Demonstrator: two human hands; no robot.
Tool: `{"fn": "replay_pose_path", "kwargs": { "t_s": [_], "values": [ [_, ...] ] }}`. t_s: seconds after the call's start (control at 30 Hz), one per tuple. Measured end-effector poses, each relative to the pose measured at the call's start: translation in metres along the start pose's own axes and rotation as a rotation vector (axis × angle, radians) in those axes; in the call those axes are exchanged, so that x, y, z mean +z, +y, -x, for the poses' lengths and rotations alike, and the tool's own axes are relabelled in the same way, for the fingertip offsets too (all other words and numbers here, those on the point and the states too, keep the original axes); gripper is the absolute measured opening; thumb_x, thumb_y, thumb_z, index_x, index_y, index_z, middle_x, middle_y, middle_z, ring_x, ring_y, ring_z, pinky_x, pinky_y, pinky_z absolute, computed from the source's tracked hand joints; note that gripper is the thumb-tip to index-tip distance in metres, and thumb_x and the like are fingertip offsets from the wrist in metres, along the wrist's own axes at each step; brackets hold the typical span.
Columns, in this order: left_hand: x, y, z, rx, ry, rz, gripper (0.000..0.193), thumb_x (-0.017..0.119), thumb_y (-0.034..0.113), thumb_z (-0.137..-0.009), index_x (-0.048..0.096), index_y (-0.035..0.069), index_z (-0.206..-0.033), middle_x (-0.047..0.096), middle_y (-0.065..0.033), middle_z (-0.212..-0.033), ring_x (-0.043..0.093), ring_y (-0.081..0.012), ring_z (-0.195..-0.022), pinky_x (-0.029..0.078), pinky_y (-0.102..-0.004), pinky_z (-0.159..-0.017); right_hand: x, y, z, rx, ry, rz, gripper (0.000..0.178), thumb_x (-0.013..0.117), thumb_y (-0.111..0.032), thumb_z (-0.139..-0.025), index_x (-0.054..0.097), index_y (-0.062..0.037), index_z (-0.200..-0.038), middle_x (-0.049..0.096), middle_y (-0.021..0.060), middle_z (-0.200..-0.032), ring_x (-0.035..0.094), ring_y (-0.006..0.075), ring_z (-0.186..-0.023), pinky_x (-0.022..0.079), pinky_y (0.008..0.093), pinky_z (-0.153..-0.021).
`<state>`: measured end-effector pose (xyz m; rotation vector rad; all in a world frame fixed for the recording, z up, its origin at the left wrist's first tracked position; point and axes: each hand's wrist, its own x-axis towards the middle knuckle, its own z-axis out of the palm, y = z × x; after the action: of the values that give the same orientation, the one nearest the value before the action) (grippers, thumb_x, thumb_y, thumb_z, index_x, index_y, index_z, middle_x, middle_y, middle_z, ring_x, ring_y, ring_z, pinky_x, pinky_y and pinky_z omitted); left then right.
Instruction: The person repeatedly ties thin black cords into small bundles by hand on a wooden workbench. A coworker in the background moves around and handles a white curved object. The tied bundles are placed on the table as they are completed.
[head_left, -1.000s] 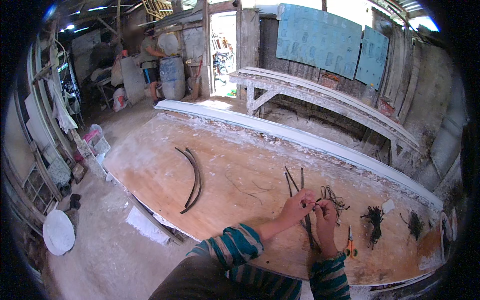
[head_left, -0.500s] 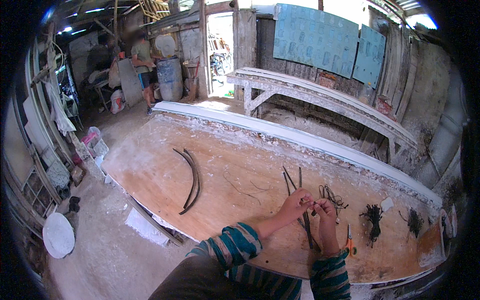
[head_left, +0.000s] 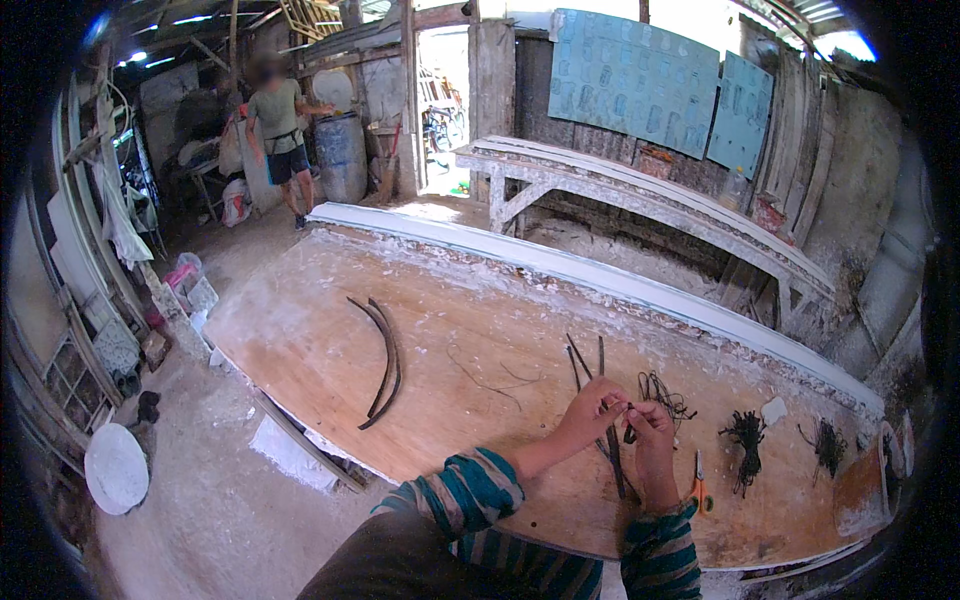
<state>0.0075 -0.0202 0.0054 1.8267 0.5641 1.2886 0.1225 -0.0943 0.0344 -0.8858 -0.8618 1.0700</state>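
My left hand (head_left: 588,412) and right hand (head_left: 655,432) meet fingertip to fingertip above the plywood tabletop (head_left: 480,440). Both are closed in a pinch on a thin black cord (head_left: 629,432), mostly hidden by the fingers. Beneath them lie several long black strips (head_left: 615,462), partly covered by my left hand. A loose tangle of black cord (head_left: 664,390) rests just beyond my right hand. To its right are two bundles of dark cord, a thick bundle (head_left: 744,445) and a thinner bundle (head_left: 828,445). Orange-handled scissors (head_left: 702,488) lie beside my right wrist.
Curved black strips (head_left: 390,368) and thin loose strands (head_left: 490,382) lie on the tabletop's left and middle. A long white rail (head_left: 560,262) borders the far edge. Behind stands a whitened bench (head_left: 640,190). Another person (head_left: 277,125) stands by a blue drum (head_left: 341,160).
My hands stay almost in place, with slight finger movement at the cord. The person in the background has turned and stretched an arm toward the drum.
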Motion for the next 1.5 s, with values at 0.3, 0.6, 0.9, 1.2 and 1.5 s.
{"fn": "replay_pose_path", "kwargs": {
  "t_s": [0.3, 0.6, 0.9, 1.2, 1.5],
  "values": [
    [-0.002, 0.007, 0.0, -0.042, -0.027, 0.015, 0.008, 0.056, 0.011, -0.082, 0.053, 0.005, -0.086, 0.048, -0.0049, -0.084, 0.051, -0.0158, -0.079, 0.044, -0.0275, -0.061, -0.008, 0.006, -0.004, -0.109, 0.012, 0.168, 0.007, 0.059, -0.011, -0.081, 0.061, -0.0052, -0.083, 0.06, -0.0004, -0.073, 0.05, 0.0066, -0.064, 0.035, 0.02, -0.057],
    [-0.001, 0.003, 0.001, -0.039, -0.044, 0.078, 0.011, 0.056, 0.011, -0.082, 0.054, 0.004, -0.091, 0.051, -0.0044, -0.09, 0.054, -0.0136, -0.082, 0.045, -0.0263, -0.063, -0.012, 0.009, -0.006, -0.138, 0.001, 0.168, 0.007, 0.061, -0.008, -0.079, 0.062, -0.0045, -0.085, 0.06, -0.0004, -0.073, 0.05, 0.006, -0.064, 0.037, 0.0208, -0.056],
    [0.0, -0.001, 0.001, -0.074, -0.109, 0.13, 0.017, 0.056, 0.007, -0.081, 0.059, 0.004, -0.097, 0.051, -0.0046, -0.095, 0.053, -0.0133, -0.085, 0.046, -0.0258, -0.068, -0.014, 0.009, -0.006, -0.15, 0.046, 0.214, 0.004, 0.061, -0.005, -0.079, 0.057, -0.0053, -0.08, 0.059, -0.0005, -0.073, 0.05, 0.0064, -0.065, 0.038, 0.0211, -0.056],
    [0.003, -0.015, 0.0, -0.165, -0.137, 0.265, 0.015, 0.056, 0.01, -0.083, 0.058, 0.002, -0.096, 0.052, -0.0031, -0.094, 0.054, -0.0123, -0.085, 0.047, -0.0241, -0.07, -0.011, 0.006, -0.005, -0.105, 0.022, 0.186, 0.005, 0.061, -0.009, -0.08, 0.058, -0.0052, -0.08, 0.058, -0.0013, -0.073, 0.049, 0.0057, -0.063, 0.037, 0.0205, -0.056],
    [0.001, -0.007, 0.001, -0.173, -0.072, 0.246, 0.012, 0.059, 0.012, -0.082, 0.056, 0.003, -0.089, 0.055, -0.0028, -0.085, 0.055, -0.0122, -0.082, 0.045, -0.0266, -0.07, -0.014, 0.01, -0.006, -0.132, 0.005, 0.231, 0.003, 0.061, -0.006, -0.079, 0.059, -0.0059, -0.082, 0.059, -0.0019, -0.074, 0.05, 0.0052, -0.066, 0.037, 0.0191, -0.055]
  ]
}}
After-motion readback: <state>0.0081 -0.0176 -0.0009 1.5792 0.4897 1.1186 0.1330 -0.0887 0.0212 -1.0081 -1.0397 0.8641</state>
